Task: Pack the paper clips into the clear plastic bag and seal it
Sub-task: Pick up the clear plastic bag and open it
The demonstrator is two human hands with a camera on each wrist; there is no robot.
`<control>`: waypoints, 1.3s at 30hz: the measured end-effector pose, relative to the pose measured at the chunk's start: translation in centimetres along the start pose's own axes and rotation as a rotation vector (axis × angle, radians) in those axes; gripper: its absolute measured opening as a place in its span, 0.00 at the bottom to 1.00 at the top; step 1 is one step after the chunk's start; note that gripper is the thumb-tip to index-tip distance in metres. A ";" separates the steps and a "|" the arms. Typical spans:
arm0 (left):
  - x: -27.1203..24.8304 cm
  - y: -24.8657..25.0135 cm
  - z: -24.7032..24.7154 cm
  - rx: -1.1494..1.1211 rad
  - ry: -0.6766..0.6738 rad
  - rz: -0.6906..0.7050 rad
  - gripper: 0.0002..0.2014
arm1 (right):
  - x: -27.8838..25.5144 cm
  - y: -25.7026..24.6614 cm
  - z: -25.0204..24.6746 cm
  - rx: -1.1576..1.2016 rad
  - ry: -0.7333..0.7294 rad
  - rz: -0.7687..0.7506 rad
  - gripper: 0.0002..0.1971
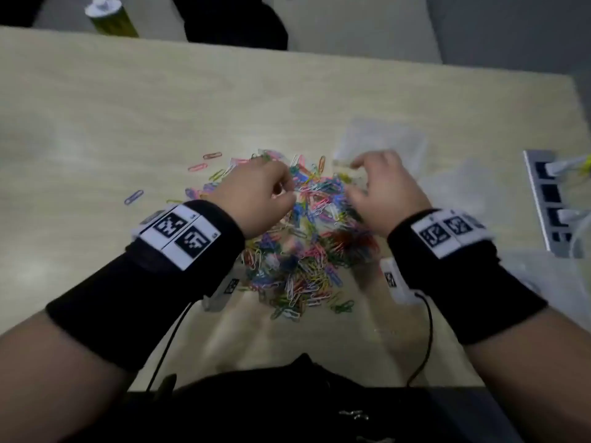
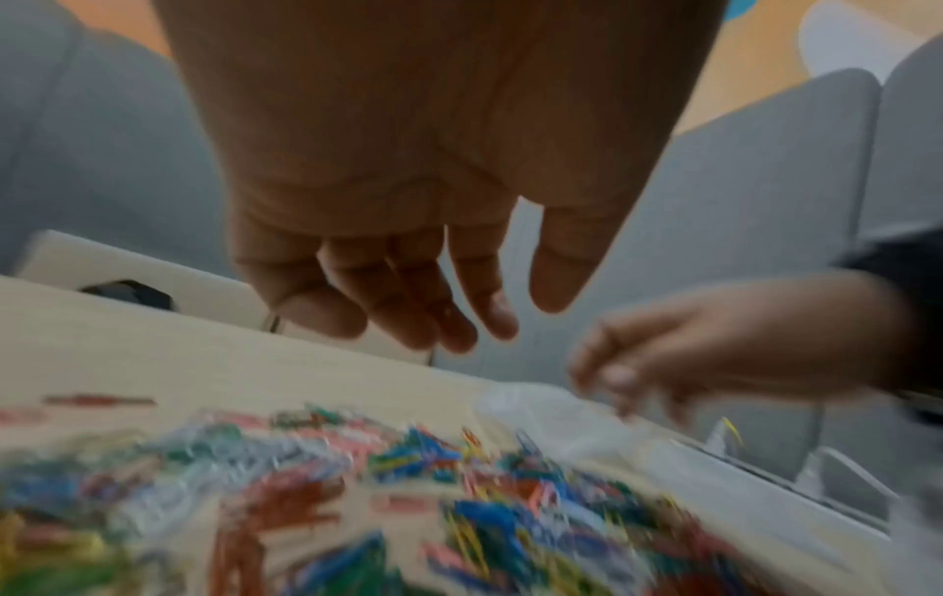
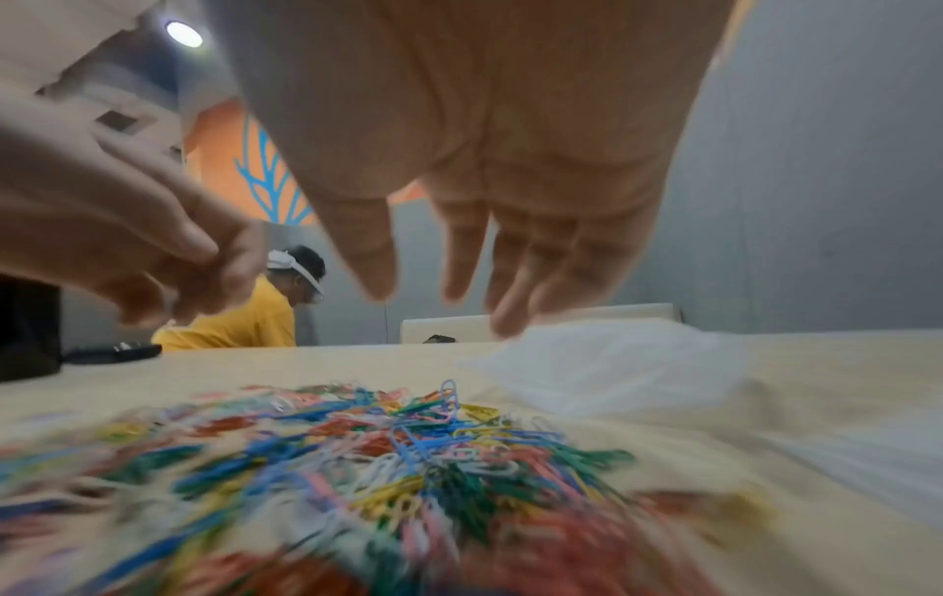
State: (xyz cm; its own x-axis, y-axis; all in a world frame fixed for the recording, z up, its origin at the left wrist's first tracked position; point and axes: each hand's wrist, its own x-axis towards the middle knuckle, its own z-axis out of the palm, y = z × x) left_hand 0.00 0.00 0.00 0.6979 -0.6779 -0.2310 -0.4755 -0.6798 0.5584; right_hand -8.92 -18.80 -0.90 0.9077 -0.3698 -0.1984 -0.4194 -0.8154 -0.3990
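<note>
**Packing barely begun: clips still loose**

Pale wooden table (image 1: 96,107) carries the paper clips (image 1: 297,251) in 1 loose heap. Beyond its right edge lies the clear plastic bag (image 1: 387,139), flat, apparently empty, unsealed. Left hand (image 1: 256,193) hovers, fingers loosely curled, holding nothing visible; right hand (image 1: 383,187) spreads beside the bag.

From my feed I see a pale wood-grain surface (image 1: 134,100) filling most of the head view under dim light. Grey partition panels (image 2: 755,209) stand beyond its far edge, and behind them an orange wall (image 3: 219,161) carries a blue branching pattern. One round ceiling light (image 3: 184,34) glows up on the left. A person in a yellow shirt (image 3: 245,322) sits at the far side.
</note>
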 end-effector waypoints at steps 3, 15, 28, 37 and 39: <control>0.7 -0.4 0.7 0.055 -0.013 -0.002 0.05 | 3.2 0.5 1.1 -0.179 0.193 0.088 0.23; 0.8 0.1 3.2 0.001 -0.024 0.002 0.11 | 2.6 2.8 1.1 -0.288 0.196 0.142 0.18; -0.4 0.4 4.9 -0.010 0.188 0.037 0.13 | -3.7 0.7 2.4 0.127 0.364 -0.137 0.13; -1.6 -0.7 3.9 -0.048 0.333 -0.045 0.14 | -3.6 0.3 3.4 0.550 0.294 0.279 0.13; -1.8 -0.2 3.3 -0.101 0.302 -0.015 0.16 | -3.5 -0.3 3.5 0.592 0.334 0.212 0.13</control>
State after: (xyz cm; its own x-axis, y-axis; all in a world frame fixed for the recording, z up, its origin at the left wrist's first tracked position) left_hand -2.95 0.47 -2.35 0.8392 -0.5439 -0.0017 -0.4185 -0.6477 0.6367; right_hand -11.98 -15.75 -3.19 0.7216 -0.6878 -0.0788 -0.4392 -0.3669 -0.8200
